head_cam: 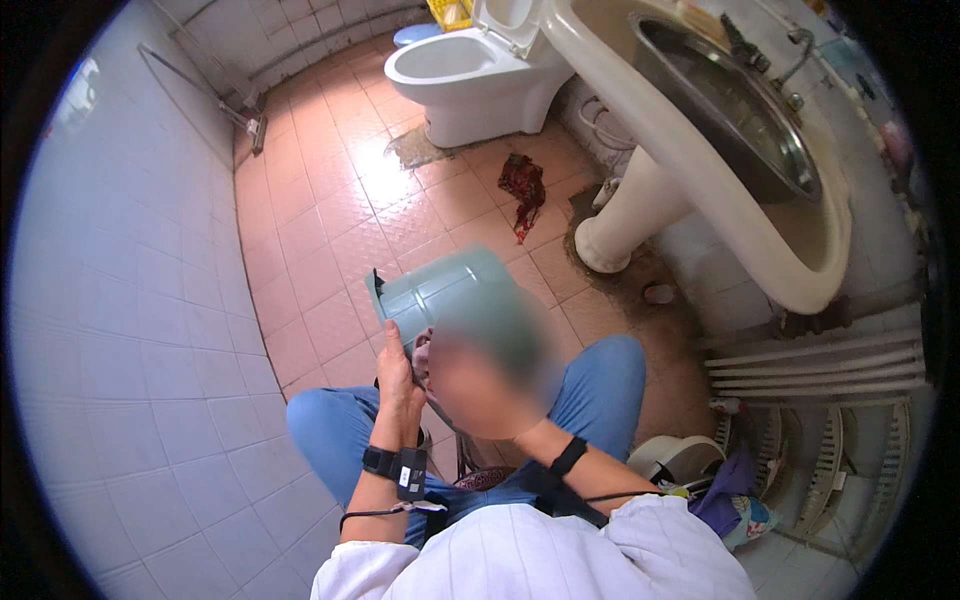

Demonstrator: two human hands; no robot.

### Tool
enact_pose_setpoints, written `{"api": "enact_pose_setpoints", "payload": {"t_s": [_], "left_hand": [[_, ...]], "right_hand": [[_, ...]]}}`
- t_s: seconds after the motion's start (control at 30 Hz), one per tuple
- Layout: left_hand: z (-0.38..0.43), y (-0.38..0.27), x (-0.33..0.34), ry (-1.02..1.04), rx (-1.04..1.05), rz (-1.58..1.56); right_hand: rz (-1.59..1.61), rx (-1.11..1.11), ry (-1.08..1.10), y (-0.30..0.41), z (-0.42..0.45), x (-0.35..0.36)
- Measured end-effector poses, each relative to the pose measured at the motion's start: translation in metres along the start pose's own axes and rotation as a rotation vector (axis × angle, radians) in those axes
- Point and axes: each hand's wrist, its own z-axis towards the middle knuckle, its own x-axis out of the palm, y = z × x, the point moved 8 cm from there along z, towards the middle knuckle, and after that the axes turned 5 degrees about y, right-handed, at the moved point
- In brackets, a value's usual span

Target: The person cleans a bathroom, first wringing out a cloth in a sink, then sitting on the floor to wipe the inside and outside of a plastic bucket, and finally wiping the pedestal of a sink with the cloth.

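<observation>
A green plastic bin lies tilted on its side between my knees, above the tiled floor. My left hand grips its near side, thumb pointing up along the wall. A piece of mauve cloth shows at the bin, right beside my left fingers. My right hand reaches to the bin's right part, but a round blur covers it, so its fingers and anything in them cannot be made out. The blur hides that end of the bin too.
A dark red wet cloth lies on the pink floor tiles. Beyond it stands a white toilet with its lid up. A pedestal washbasin holding a metal basin juts in at right. A white bucket sits by my right knee.
</observation>
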Motion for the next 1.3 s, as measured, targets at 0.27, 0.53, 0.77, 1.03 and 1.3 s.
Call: {"api": "enact_pose_setpoints", "payload": {"t_s": [0.27, 0.53, 0.77, 1.03, 1.3], "left_hand": [[-0.061, -0.034, 0.036, -0.021, 0.199, -0.023], [-0.089, -0.015, 0.029, 0.017, 0.247, 0.340], [-0.064, -0.004, 0.027, 0.136, 0.384, 1.055], [-0.041, 0.010, 0.015, 0.207, 0.157, 1.098], [0.003, -0.001, -0.025, -0.054, 0.093, 0.936]], "right_hand": [[-0.083, 0.048, -0.538, 0.009, -0.057, -0.083], [0.010, 0.083, -0.485, -0.014, -0.031, -0.089], [0.313, 0.126, -0.521, -0.011, -0.013, -0.047], [0.567, 0.803, -0.183, -0.207, -0.015, 0.030], [0.252, 0.188, -0.343, -0.048, -0.011, 0.037]]}}
